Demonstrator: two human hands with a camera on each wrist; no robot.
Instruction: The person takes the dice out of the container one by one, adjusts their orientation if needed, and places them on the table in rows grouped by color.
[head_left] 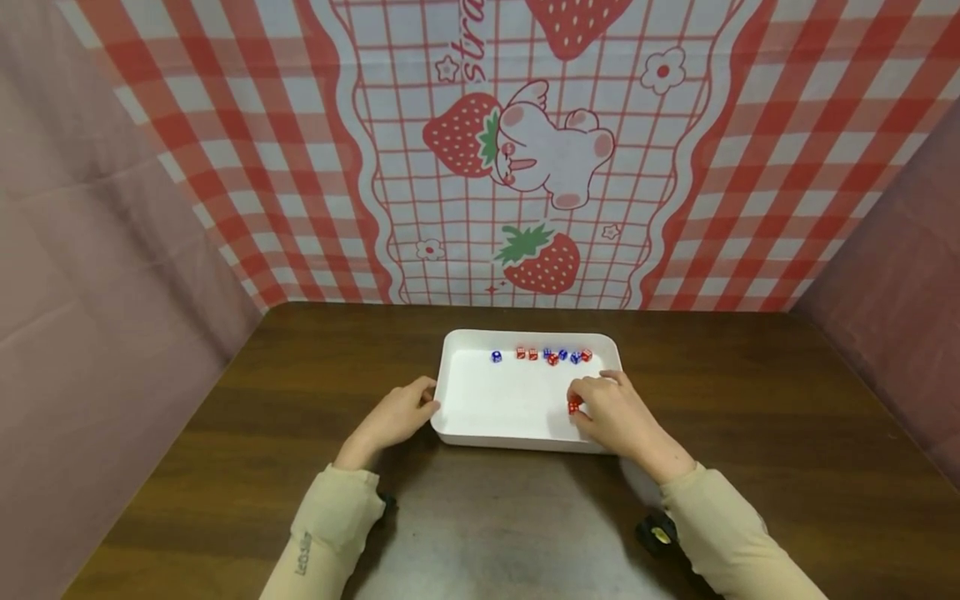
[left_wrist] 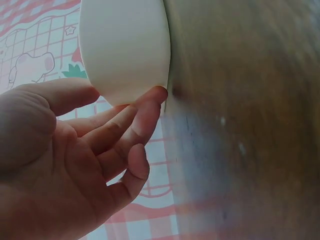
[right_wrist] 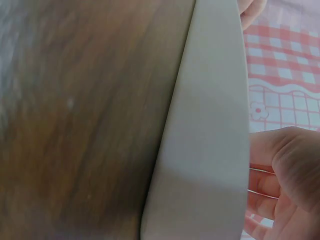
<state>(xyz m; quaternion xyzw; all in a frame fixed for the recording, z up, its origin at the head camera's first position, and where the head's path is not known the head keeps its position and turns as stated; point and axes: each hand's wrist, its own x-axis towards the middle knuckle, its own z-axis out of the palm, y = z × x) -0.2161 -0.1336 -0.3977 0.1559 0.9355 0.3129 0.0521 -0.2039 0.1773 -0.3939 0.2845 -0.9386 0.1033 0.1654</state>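
Note:
A shallow white tray stands on the table. At its left end my left hand holds the wall, thumb at the rim; in the left wrist view the fingers lie against the outer side. Over the right part of the tray, my right hand pinches a red die between thumb and fingers. The tray wall hides that die and the fingertips in the right wrist view. Along the far wall inside the tray lie several red dice and blue dice, with one blue die apart at the left.
The brown wooden table extends around the tray. Behind it hangs a red-and-white checked cloth with strawberry prints. Pinkish cloth hangs at both sides. A dark device sits under the right forearm.

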